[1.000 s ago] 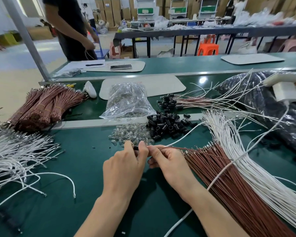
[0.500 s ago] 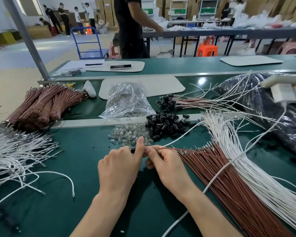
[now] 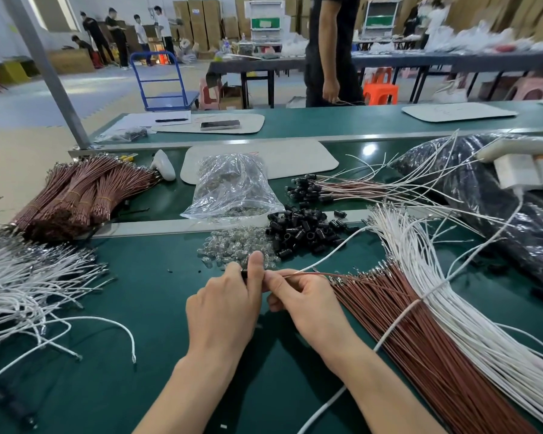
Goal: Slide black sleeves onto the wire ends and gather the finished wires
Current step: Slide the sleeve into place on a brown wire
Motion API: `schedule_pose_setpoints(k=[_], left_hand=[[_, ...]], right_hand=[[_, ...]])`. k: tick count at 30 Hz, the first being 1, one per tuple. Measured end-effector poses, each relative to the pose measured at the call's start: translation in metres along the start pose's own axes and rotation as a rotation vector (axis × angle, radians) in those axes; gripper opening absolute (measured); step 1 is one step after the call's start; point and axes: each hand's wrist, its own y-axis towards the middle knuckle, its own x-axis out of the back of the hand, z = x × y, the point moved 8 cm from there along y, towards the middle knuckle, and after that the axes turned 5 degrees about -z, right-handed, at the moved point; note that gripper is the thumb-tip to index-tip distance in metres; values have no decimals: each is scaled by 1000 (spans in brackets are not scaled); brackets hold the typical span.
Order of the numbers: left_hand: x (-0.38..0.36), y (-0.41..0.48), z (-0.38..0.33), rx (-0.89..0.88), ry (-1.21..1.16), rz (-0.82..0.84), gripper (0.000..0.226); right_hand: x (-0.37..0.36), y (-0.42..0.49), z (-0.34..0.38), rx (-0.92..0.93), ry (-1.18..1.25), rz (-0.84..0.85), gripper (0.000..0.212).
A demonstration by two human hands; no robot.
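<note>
My left hand (image 3: 224, 303) pinches a small black sleeve (image 3: 244, 273) between thumb and fingers at the table's middle. My right hand (image 3: 306, 300) pinches a brown wire and a white wire (image 3: 309, 268) just right of the sleeve, their ends meeting it. A heap of loose black sleeves (image 3: 304, 231) lies just beyond my hands. Finished wires with sleeves (image 3: 314, 189) lie further back. Loose brown wires (image 3: 427, 349) and white wires (image 3: 470, 311) fan out to the right.
Clear small bulbs (image 3: 235, 245) lie beside the sleeves, with a plastic bag (image 3: 232, 186) of them behind. Bundled brown wires (image 3: 82, 192) sit far left, loose white wires (image 3: 22, 283) near left. A black bag (image 3: 499, 198) lies right. A person (image 3: 333, 48) stands beyond the table.
My hands stay together on the sleeve and wire ends, with only a slight shift. The person in the background has walked from left to right.
</note>
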Motion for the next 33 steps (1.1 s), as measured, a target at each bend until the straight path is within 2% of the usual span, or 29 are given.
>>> schedule_pose_setpoints(k=[3, 5, 7, 16, 22, 25, 28, 30, 33], left_hand=[[-3, 1, -2, -29, 116, 21, 72], [-6, 0, -7, -142, 307, 30, 60], [-9, 0, -8, -172, 393, 65, 49], [-11, 3, -3, -129, 331, 79, 56], [-10, 0, -3, -89, 301, 100, 45], [-2, -2, -6, -89, 120, 38, 52], [6, -2, -7, -74, -451, 15, 54], [7, -4, -13, -120, -644, 18, 39], [9, -7, -17, -166, -727, 8, 16]], right_hand=[[-1, -1, 3, 10, -7, 8, 23], [-1, -2, 4, 7, -4, 15, 22], [0, -2, 5, -1, -6, 21, 21], [0, -2, 5, -19, -11, 37, 21], [1, -3, 5, -30, -4, 59, 21], [1, -4, 5, -31, 28, 77, 21], [-3, -3, 9, -32, 118, 109, 21], [-2, -1, 9, -61, 215, 97, 22], [2, 2, 7, -97, 294, 62, 25]])
